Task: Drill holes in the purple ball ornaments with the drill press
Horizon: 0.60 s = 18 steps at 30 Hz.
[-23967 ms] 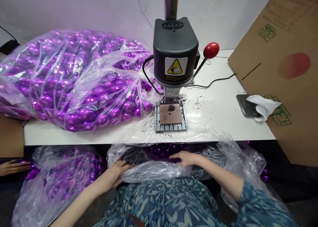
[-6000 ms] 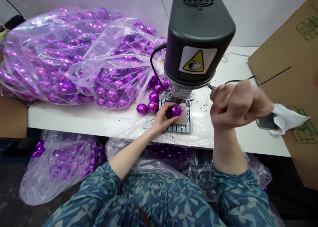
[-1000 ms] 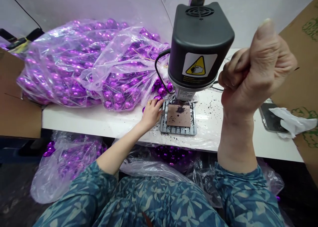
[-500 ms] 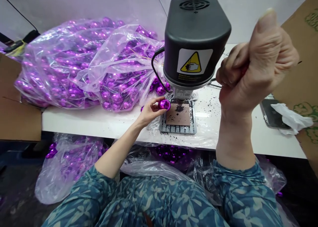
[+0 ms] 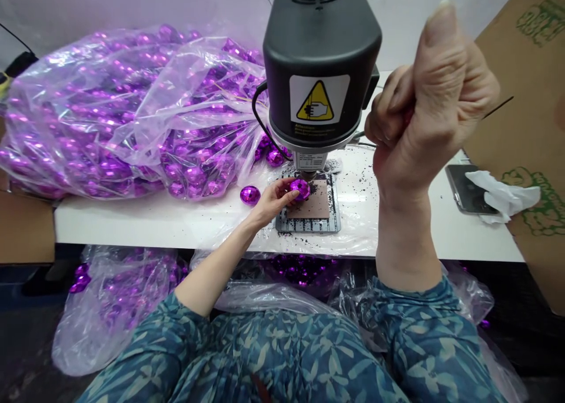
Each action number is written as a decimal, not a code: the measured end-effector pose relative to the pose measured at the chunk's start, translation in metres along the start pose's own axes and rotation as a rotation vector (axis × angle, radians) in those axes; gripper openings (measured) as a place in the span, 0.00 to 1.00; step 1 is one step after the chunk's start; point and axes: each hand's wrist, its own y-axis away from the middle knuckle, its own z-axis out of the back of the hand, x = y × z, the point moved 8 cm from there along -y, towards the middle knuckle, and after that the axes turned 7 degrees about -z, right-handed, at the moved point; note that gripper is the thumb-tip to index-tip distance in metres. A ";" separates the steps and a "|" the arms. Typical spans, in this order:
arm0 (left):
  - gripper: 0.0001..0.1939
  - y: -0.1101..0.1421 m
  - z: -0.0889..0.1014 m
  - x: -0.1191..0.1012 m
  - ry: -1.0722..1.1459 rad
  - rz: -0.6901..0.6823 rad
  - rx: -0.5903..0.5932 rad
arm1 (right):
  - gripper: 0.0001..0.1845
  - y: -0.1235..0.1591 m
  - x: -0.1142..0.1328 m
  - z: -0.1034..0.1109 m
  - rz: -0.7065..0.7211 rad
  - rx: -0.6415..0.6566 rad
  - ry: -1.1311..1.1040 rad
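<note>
My left hand [image 5: 274, 203] is closed on a shiny purple faceted ball [image 5: 300, 189], pinched between thumb and fingers. The ball is just under the chuck of a black bench drill press [image 5: 321, 67], over a brown square board [image 5: 315, 200] on the press's slotted metal base [image 5: 308, 225]. Whether the bit touches the ball is hidden. Beside the press, my right hand [image 5: 430, 103] is raised in a fist round the press's handle; only a speck of red shows between the fingers. Another purple ball [image 5: 250, 195] lies on the table, left of my left hand.
A big clear bag of purple balls [image 5: 110, 115] fills the table's left side. Dark shavings are strewn around the base. At right lie a phone [image 5: 470, 191] and crumpled tissue [image 5: 507, 194], before a cardboard box [image 5: 529, 156]. More bagged balls [image 5: 128, 297] are below the table edge.
My left hand has moved the ball right, from the board's left edge to beneath the chuck. The loose ball behind that hand now shows fully. My right hand stays closed; the view has shifted slightly.
</note>
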 end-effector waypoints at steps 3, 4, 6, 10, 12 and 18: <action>0.29 0.001 -0.003 0.001 -0.038 -0.014 -0.009 | 0.34 0.001 0.001 -0.001 -0.001 0.015 0.001; 0.29 0.001 -0.005 0.002 -0.051 -0.018 -0.006 | 0.35 0.001 0.002 -0.001 0.000 0.015 0.006; 0.30 0.001 -0.007 0.003 -0.065 -0.033 -0.001 | 0.35 0.001 0.002 -0.001 0.001 0.011 0.035; 0.29 0.001 -0.012 -0.001 -0.127 -0.075 -0.010 | 0.36 0.002 0.002 0.000 -0.011 -0.002 0.198; 0.28 0.003 -0.016 -0.005 -0.230 -0.092 -0.005 | 0.35 0.003 0.001 0.000 -0.015 -0.006 0.246; 0.28 0.006 -0.021 -0.014 -0.406 -0.138 -0.013 | 0.31 0.007 0.001 0.004 -0.010 -0.023 0.220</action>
